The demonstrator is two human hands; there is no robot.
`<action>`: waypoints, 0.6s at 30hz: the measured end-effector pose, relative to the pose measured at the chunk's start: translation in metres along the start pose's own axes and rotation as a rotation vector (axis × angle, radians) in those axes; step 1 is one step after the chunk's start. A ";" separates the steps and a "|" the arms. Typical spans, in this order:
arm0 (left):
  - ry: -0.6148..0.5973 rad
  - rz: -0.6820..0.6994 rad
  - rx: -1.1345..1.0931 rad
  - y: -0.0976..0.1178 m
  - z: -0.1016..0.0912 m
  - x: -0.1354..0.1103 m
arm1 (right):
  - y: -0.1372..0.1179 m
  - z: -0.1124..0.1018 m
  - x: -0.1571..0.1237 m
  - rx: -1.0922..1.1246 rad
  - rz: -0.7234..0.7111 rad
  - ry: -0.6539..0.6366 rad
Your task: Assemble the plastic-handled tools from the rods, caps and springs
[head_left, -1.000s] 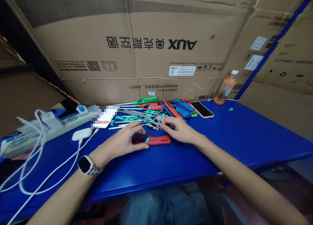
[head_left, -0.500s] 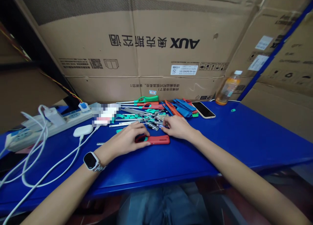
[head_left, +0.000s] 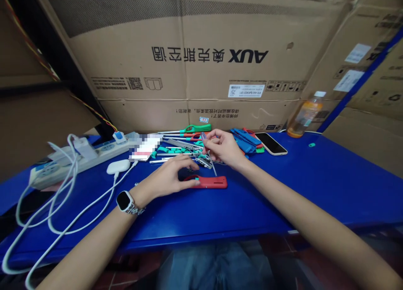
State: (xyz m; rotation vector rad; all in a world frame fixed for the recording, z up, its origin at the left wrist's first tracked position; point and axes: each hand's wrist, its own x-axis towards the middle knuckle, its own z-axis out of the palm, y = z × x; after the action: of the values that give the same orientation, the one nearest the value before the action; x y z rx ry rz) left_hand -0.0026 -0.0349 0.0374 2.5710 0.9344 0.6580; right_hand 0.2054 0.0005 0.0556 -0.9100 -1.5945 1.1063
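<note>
A red plastic handle shell (head_left: 209, 182) with a teal inset lies flat on the blue table (head_left: 283, 189). My left hand (head_left: 170, 178), a smartwatch on its wrist, rests on the shell's left end with fingers curled over it. My right hand (head_left: 222, 147) is raised a little behind the shell, fingers pinched on a small clear and metal part with a thin wire hanging down. Just behind both hands lies a heap of lighter parts (head_left: 184, 145): metal tubes, green, red and teal handles.
Blue plastic pieces (head_left: 247, 139) and a phone (head_left: 270, 143) lie right of the heap, an orange drink bottle (head_left: 304, 116) farther right. A power strip (head_left: 78, 155), white charger (head_left: 118, 166) and cables fill the left. Large cardboard boxes (head_left: 204, 59) wall the back.
My right hand lifted from the heap by the shell's right end, carrying up a small part with a wire. The left hand stayed on the red shell. The camera turned slightly left.
</note>
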 end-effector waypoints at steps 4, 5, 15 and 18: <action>-0.133 -0.030 0.002 -0.003 -0.001 -0.001 | 0.006 0.015 0.000 0.112 -0.048 0.017; -0.148 -0.044 0.003 -0.005 -0.002 -0.002 | 0.009 0.015 -0.001 0.113 -0.065 0.021; -0.061 -0.175 -0.006 -0.011 -0.021 -0.005 | 0.033 0.016 -0.019 -0.169 -0.185 -0.052; -0.070 -0.160 0.004 -0.015 -0.018 -0.004 | 0.033 0.018 -0.020 -0.176 -0.207 -0.050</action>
State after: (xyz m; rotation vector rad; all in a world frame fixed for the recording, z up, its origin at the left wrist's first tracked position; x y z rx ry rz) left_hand -0.0226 -0.0242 0.0441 2.4734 1.1043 0.5182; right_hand 0.1951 -0.0124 0.0162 -0.8144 -1.8050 0.8608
